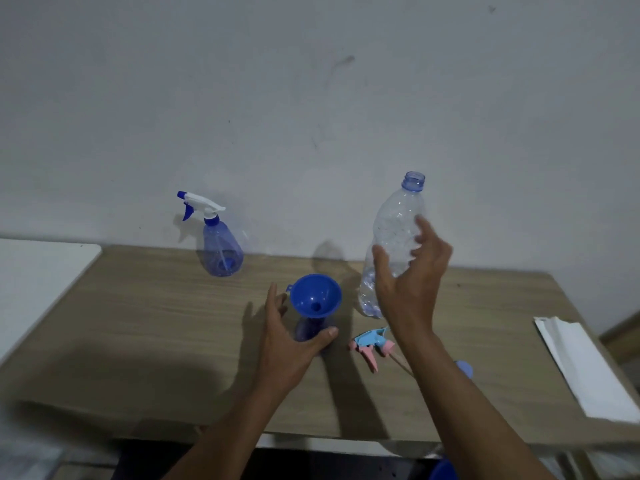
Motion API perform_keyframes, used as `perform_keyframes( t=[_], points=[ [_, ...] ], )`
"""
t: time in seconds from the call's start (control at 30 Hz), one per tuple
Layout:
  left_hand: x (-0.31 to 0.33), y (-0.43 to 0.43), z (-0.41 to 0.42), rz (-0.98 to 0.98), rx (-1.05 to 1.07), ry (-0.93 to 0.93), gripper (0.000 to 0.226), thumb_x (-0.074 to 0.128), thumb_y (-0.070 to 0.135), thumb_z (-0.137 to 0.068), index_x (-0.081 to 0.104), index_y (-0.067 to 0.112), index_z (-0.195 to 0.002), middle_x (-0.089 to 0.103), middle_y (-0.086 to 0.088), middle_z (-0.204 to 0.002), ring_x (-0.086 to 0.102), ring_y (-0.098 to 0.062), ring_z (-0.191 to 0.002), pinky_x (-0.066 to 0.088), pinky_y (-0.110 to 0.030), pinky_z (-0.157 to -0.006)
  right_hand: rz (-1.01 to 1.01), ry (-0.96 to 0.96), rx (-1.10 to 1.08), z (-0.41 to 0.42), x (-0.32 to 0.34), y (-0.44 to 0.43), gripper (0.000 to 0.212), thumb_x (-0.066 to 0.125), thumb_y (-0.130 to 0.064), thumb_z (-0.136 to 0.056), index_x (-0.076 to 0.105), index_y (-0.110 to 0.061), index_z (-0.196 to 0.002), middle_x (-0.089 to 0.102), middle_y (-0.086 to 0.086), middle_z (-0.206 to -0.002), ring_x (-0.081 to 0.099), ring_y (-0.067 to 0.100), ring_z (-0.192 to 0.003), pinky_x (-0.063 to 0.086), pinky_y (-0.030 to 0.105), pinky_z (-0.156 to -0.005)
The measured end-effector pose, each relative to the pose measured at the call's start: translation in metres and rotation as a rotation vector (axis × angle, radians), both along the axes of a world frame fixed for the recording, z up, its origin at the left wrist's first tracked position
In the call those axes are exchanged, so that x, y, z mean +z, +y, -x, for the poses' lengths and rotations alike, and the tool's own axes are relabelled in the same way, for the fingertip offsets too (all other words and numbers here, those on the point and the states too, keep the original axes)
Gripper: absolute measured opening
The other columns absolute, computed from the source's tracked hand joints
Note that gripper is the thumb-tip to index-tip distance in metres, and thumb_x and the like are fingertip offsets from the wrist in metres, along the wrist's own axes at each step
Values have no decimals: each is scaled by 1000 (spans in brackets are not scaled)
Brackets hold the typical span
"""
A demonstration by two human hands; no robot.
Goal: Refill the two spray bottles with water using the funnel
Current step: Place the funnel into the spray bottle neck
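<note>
The left hand [287, 337] curls round the open spray bottle [306, 332] on the table [156, 341], the blue funnel [315, 294] seated in its neck, while the right hand [408, 278] wraps loosely round the uncapped, almost empty water bottle [398, 216] just beside it.

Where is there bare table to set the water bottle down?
Free: the left front of the table, between the capped spray bottle and the near edge; also the strip between the water bottle and the white paper. Crowded: the middle, where funnel, open spray bottle, loose trigger head, left hand and right hand cluster.
</note>
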State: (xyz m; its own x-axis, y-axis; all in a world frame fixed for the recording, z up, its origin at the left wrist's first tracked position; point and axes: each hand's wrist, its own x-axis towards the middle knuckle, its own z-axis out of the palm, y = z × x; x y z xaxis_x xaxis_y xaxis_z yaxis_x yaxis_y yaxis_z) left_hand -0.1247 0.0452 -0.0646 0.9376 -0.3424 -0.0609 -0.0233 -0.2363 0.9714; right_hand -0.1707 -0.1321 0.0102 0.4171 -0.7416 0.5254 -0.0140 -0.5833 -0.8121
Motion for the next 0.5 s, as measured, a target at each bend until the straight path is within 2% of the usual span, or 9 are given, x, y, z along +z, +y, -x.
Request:
perform_keyframes(
  t=[0.1, 0.17, 0.23, 0.3, 0.37, 0.5],
  points=[
    [10, -9, -4, 46, 1, -15, 128, 92, 49, -54, 9, 46, -151, 38, 13, -148, 40, -8, -137, 38, -39, -110, -148, 35, -44, -13, 14, -28, 99, 83, -24, -79, 21, -31, -156, 23, -1, -144, 34, 24, -137, 35, 28, -103],
    [14, -13, -8, 57, -5, -12, 122, 88, 56, -53, 13, 48, -150, 41, 16, -144, 46, -9, -132, 43, -42, -108, -222, 112, 28, -20, 13, -43, 108, 84, -26, -79, 10, -36, -158, 20, 7, -155, 34, 20, -138, 34, 29, -102],
    [12, -16, -11, 54, -15, 1, 115, 84, 60, -54, 19, 50, -148, 42, 17, -143, 51, -11, -128, 47, -47, -105, -204, 170, 125, -25, 5, -52, 107, 81, -29, -83, 5, -40, -158, 31, 11, -155, 43, 21, -135, 40, 35, -107],
    [10, -16, -14, 51, -32, -2, 110, 84, 58, -57, 23, 49, -148, 45, 18, -142, 53, -11, -125, 49, -48, -103, -176, 180, 180, -30, -5, -54, 101, 78, -32, -86, 8, -45, -156, 42, 10, -148, 49, 22, -131, 44, 44, -108],
    [6, -17, -17, 52, -37, -5, 108, 87, 51, -61, 25, 44, -149, 48, 16, -140, 55, -9, -122, 50, -45, -102, -202, 142, 199, -34, -12, -55, 95, 78, -33, -86, 13, -50, -153, 45, 10, -141, 53, 20, -126, 47, 42, -104],
    [7, -18, -17, 32, -37, -23, 98, 88, 38, -68, 32, 37, -148, 54, 13, -134, 58, -6, -113, 52, -30, -93, -192, 117, 235, -39, -14, -63, 88, 75, -34, -89, 16, -53, -151, 51, 7, -134, 61, 13, -111, 51, 30, -94]
  ],
)
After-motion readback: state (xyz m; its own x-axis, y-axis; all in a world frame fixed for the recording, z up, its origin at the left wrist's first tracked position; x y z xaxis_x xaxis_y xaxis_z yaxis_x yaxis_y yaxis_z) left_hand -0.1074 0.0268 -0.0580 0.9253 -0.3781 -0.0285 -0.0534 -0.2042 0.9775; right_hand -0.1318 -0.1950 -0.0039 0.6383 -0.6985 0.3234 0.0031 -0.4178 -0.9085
